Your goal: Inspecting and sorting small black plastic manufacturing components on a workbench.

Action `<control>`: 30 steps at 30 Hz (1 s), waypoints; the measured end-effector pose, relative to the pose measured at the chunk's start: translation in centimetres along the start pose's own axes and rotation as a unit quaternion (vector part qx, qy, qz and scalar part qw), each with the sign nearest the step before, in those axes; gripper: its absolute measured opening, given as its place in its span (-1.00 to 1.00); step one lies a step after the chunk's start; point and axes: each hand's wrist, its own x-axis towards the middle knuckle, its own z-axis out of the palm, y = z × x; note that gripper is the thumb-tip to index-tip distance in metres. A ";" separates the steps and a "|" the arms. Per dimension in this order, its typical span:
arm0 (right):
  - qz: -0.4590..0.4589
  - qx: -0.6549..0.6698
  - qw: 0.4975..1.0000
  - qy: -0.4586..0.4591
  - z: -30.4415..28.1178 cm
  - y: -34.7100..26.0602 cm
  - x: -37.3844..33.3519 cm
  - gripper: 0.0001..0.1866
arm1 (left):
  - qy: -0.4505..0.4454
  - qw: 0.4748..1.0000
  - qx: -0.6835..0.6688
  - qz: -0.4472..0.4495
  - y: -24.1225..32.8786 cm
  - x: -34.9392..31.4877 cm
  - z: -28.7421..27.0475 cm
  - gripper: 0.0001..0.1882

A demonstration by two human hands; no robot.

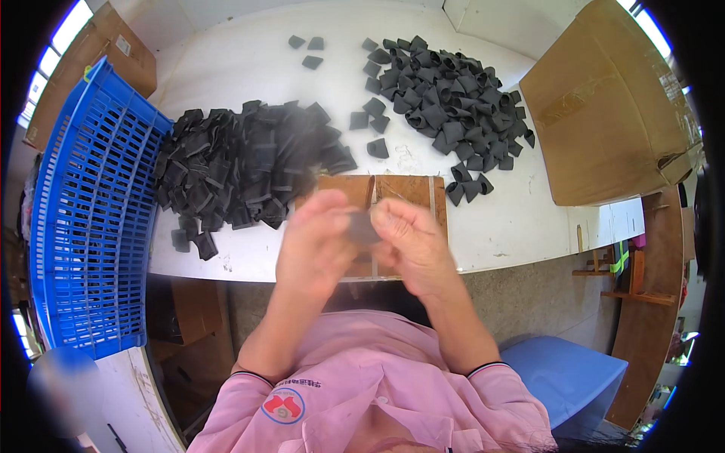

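Observation:
Over a brown wooden board (411, 189) at the table's front edge, my two hands are close together. My right hand (411, 245) pinches a small dark grey fabric piece (362, 227) between thumb and fingers. At that piece's left side is my left hand (319, 245), its fingers curled but smeared by motion, so its grip does not show clearly. Left of the board lies a big heap of flat dark fabric pieces (249, 158). Beyond the board to the right spreads a pile of dark pieces curled into open tube shapes (445, 98).
A blue plastic basket (94, 204) stands tilted at the left edge of the white table (498, 234). A large cardboard box (596, 106) is on the right, another carton (113, 60) at the far left. Several loose pieces (359, 121) lie between the piles. A blue bin (563, 374) sits below, right.

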 end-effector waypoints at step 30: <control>-0.504 -0.571 0.631 0.146 0.8 -1.2 2.3 -0.76 | -0.040 0.935 0.164 0.312 0.1 1.7 2.4 -0.90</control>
